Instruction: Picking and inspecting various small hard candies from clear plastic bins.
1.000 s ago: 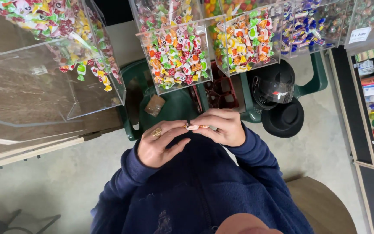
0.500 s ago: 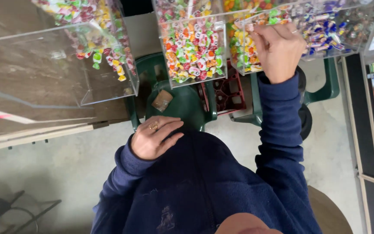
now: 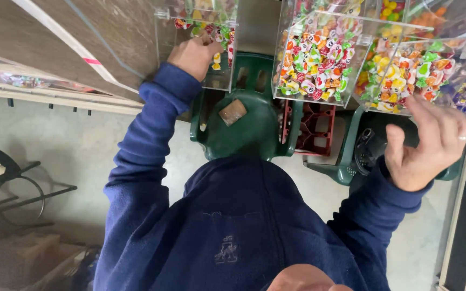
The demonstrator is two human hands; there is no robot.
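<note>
While the scene is being viewed from above the person's head, both arms in dark blue sleeves are being raised toward a row of clear plastic candy bins. The green plastic chair [image 3: 249, 124] below the bins is being used here as the landmark. Up and to the left of the chair, the left hand [image 3: 194, 54] is being held at the open front of a clear candy bin [image 3: 211, 48]; its fingers are being curled inward among the wrapped candies [image 3: 218, 54], but whether a candy is being pinched cannot be told. To the right of the chair, the right hand [image 3: 427, 145] is being held open, fingers spread and raised, nothing being gripped, just below a bin of yellow, green and orange wrapped sweets [image 3: 405, 73]. Directly above the chair, a larger bin of red, white and green candies [image 3: 314, 64] is being displayed. A small brown piece [image 3: 233, 112] is lying on the chair's seat. Just right of the chair, a red plastic crate [image 3: 316, 126] is standing on the floor.
</note>
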